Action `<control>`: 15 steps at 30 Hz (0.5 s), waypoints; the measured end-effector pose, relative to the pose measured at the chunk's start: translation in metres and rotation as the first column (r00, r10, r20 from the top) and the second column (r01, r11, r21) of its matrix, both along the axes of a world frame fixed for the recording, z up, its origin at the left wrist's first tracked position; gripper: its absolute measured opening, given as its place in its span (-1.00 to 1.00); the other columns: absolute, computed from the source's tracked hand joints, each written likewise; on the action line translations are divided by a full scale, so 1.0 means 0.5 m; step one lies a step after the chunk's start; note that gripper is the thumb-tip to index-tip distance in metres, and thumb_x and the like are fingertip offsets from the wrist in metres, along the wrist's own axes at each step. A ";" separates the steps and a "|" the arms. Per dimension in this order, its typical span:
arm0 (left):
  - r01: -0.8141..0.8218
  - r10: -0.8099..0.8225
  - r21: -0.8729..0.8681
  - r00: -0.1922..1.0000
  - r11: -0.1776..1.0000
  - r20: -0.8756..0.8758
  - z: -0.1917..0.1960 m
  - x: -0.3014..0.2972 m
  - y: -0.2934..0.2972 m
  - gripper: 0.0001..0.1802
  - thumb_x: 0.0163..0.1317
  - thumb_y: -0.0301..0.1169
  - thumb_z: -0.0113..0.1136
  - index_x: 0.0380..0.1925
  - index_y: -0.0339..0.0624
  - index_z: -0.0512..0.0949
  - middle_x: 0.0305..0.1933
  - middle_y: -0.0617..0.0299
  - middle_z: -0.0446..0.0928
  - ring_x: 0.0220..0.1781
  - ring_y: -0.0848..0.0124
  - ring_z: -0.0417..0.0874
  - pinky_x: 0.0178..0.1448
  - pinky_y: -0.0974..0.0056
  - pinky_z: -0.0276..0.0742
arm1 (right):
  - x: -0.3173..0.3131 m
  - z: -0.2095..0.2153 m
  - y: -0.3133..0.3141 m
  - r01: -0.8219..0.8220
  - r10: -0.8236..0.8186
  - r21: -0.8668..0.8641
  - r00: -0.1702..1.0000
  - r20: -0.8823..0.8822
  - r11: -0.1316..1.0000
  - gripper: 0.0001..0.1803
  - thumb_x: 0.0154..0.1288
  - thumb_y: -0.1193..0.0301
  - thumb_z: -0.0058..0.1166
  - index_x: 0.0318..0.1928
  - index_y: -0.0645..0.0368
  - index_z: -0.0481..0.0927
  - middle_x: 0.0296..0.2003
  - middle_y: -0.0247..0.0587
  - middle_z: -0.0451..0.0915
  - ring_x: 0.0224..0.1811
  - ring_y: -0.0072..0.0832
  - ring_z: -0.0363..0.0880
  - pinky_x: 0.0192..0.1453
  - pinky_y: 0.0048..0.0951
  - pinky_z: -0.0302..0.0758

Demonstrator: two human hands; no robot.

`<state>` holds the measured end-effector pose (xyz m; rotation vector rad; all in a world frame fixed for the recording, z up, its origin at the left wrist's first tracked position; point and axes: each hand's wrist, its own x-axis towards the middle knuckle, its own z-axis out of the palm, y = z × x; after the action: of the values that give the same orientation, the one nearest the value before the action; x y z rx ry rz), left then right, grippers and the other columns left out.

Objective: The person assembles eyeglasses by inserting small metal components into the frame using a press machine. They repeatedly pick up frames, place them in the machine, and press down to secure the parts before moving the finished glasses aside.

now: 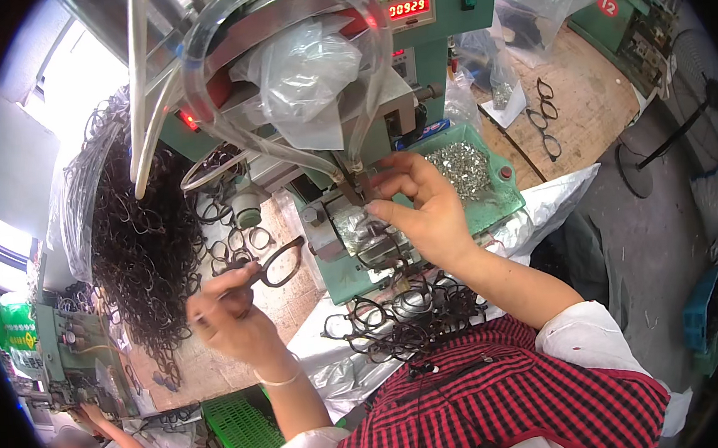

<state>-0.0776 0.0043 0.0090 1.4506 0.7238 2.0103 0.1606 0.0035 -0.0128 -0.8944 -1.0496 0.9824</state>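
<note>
My left hand (234,316) pinches a dark eyeglass frame (283,264), held out beside the machine at its left. My right hand (426,211) reaches up to the tool head (355,189) of the green machine (437,27). Its thumb and fingers close together at the metal fixture (351,229); whatever sits between the fingertips is hidden. Below the fixture, a heap of dark eyeglass frames (398,313) lies close to my apron. To the right of my right hand, a green tray (503,201) holds many small shiny metal parts (463,169).
A tall tangled pile of dark frames (148,239) stands at left, partly under clear plastic. Clear hoses (200,93) loop above my hands. Two frames (545,119) lie on the right table. A green basket (244,432) is at lower left, near another person's arm (120,436).
</note>
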 end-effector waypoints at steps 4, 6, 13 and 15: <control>-0.007 0.080 0.169 0.900 0.986 -0.428 0.121 0.086 0.036 -0.62 0.54 -0.28 -0.07 -0.45 -0.30 0.44 -0.35 0.00 0.69 -0.52 0.50 0.49 -0.35 0.43 0.39 | -0.009 -0.004 -0.005 0.018 -0.023 -0.043 0.993 -0.116 0.999 -0.46 0.21 0.63 0.19 0.22 0.33 0.38 -0.08 -0.23 0.65 0.02 -0.59 0.55 0.17 -0.51 0.42; -0.085 0.108 0.076 0.912 0.993 -0.395 0.119 0.094 0.043 -0.64 0.52 -0.33 -0.04 -0.47 -0.30 0.46 -0.38 0.08 0.71 -0.61 0.65 0.15 -0.47 0.42 0.05 | -0.019 0.015 -0.026 0.031 -0.038 -0.076 0.994 -0.105 0.997 -0.45 0.22 0.64 0.16 0.24 0.34 0.37 0.01 -0.18 0.61 0.06 -0.55 0.55 0.20 -0.49 0.42; 0.533 0.313 0.509 0.418 0.675 -0.853 0.063 0.167 -0.026 -0.66 0.03 -0.13 0.43 -0.54 -0.06 0.48 -0.24 0.17 0.64 -0.32 0.33 0.62 -0.09 0.22 0.69 | 0.062 0.041 -0.041 -0.040 0.018 0.028 0.830 0.557 0.999 -0.43 0.29 0.54 0.11 0.31 0.31 0.37 0.19 -0.14 0.53 0.20 -0.39 0.53 0.32 -0.36 0.40; 0.505 0.340 0.490 0.363 0.711 -0.868 0.041 0.179 -0.023 -0.60 0.01 -0.13 0.47 -0.57 -0.03 0.40 -0.23 0.25 0.66 -0.28 0.35 0.63 -0.11 0.26 0.72 | 0.100 -0.001 -0.012 0.189 -0.227 0.127 0.835 0.501 0.974 -0.49 0.21 0.51 0.13 0.21 0.22 0.49 0.01 -0.08 0.66 0.11 -0.26 0.62 0.24 -0.28 0.48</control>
<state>0.0118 -0.0074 0.0295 3.1647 0.1399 1.1240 0.2106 -0.0024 -0.0131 -1.2210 -1.3909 0.5212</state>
